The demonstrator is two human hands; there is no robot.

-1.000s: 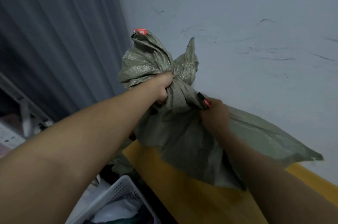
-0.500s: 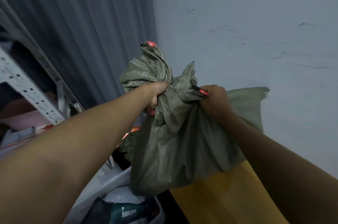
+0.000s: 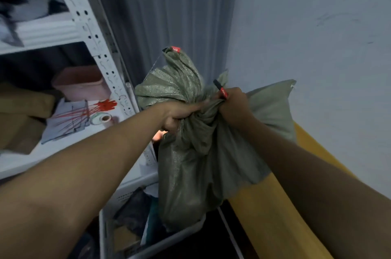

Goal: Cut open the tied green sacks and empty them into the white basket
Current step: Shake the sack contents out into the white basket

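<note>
A green woven sack [image 3: 196, 170] hangs upright in the air, its bunched neck gripped by both hands. My left hand [image 3: 177, 113] clutches the neck from the left. My right hand [image 3: 233, 105] grips the neck from the right and also holds a black-and-red cutter [image 3: 220, 89] that sticks up from the fist. A red tag [image 3: 175, 49] sits on the sack's topmost tip. The sack's bottom hangs over the white basket [image 3: 169, 241], which holds dark clothes and packets.
A white metal shelf rack [image 3: 101, 51] stands at the left, with a pink tub [image 3: 81, 82], red cable ties [image 3: 91, 108] and a tape roll [image 3: 100, 118]. A yellow tabletop [image 3: 275, 216] runs along the wall at the right. A grey curtain [image 3: 169, 15] hangs behind.
Both hands have carried the sack leftwards off the yellow table until it hangs over the white basket. The view has swung left, showing the shelf rack.
</note>
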